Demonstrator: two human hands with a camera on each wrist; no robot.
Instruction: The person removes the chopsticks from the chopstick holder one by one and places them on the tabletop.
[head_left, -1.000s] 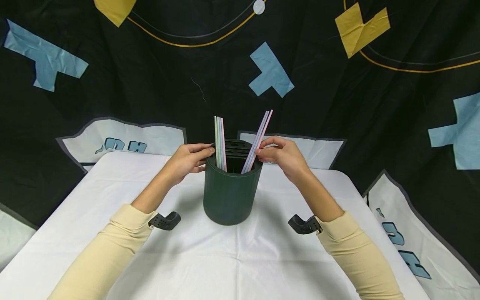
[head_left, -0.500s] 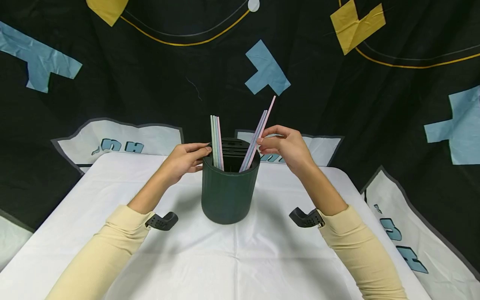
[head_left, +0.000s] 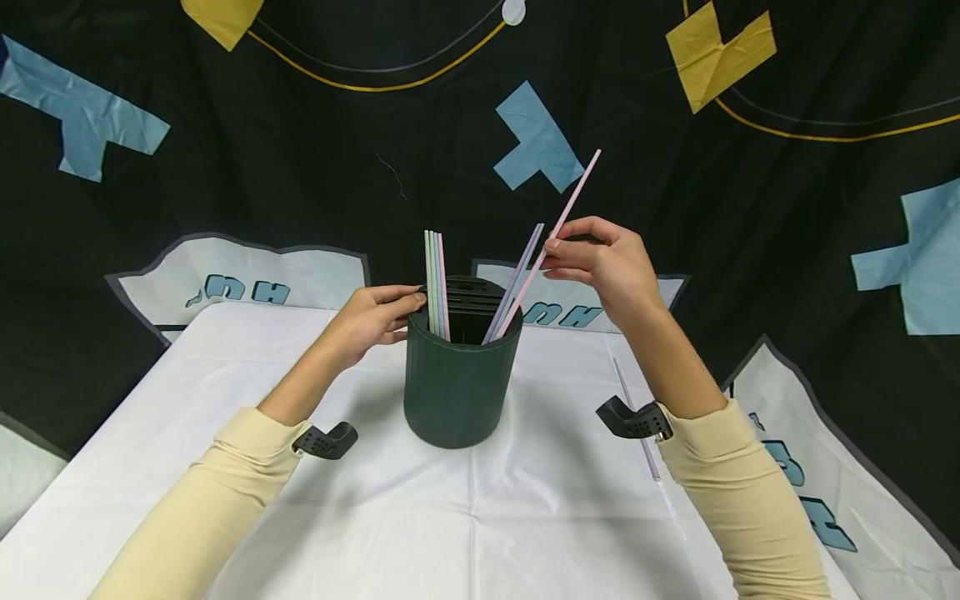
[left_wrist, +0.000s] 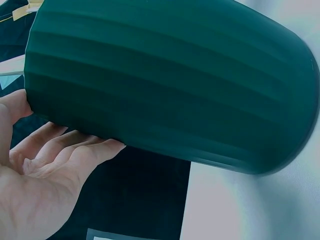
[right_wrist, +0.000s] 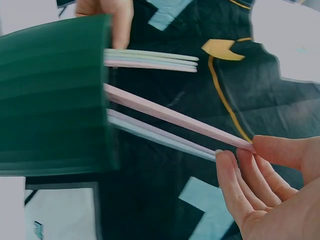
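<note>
A dark green round holder (head_left: 459,392) stands upright on the white table, with a slotted black insert at the back of its mouth. My left hand (head_left: 378,318) grips its left side, thumb at the rim and fingers along the wall (left_wrist: 65,160). Between thumb and fingertips, my right hand (head_left: 603,262) pinches a pink straw (head_left: 558,221), slanted up to the right with its lower end still within the holder's mouth. Close beside it lean lilac and bluish straws (right_wrist: 165,137). Several pastel straws (head_left: 435,283) stand together at the left of the mouth.
A lilac straw (head_left: 648,458) lies on the table (head_left: 420,533) at the right, partly under the right wrist's black camera mount (head_left: 633,418). Another black mount (head_left: 326,442) sits on the left wrist. Behind the table hangs a black cloth (head_left: 300,167) with blue and yellow shapes.
My right hand has moved up and to the right, drawing the pink straw higher out of the holder. The left hand stays at the rim. The lilac straw on the table has come into view.
</note>
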